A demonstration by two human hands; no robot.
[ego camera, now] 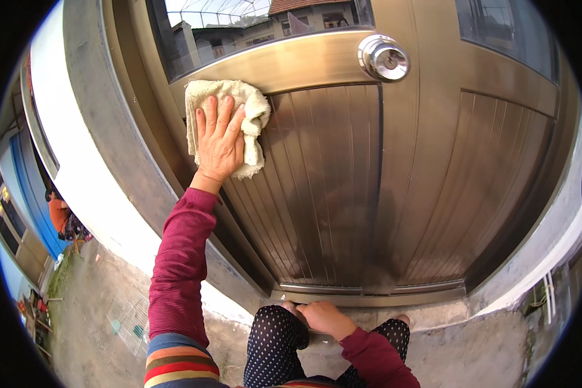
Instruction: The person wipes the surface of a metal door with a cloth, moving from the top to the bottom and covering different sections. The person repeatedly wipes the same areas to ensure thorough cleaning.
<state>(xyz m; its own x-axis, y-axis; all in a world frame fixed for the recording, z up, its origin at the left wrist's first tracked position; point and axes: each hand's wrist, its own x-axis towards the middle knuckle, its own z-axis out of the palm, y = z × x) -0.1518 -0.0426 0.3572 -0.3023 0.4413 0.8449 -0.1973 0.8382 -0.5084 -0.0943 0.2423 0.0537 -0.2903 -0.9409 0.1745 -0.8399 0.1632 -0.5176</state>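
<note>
My left hand (220, 145) lies flat, fingers slightly spread, on a folded cream terry cloth (252, 104), pressing it against the upper left part of a bronze-coloured metal door (320, 184). The cloth covers a corner of the ribbed lower panel and part of the smooth rail under the glass. My right hand (322, 317) is low, in front of my body near my knee, its fingers curled; whether anything is inside them cannot be seen. A round chrome door knob (390, 60) with a keyhole sits to the right of the cloth, touched by neither hand.
Window panes (266, 29) above reflect buildings. A white and grey wall edge (111, 121) borders the door on the left, with a sill (368, 299) below. At far left a person in an orange top (58, 213) sits outside; a wire rack (128, 322) lies on the concrete ground.
</note>
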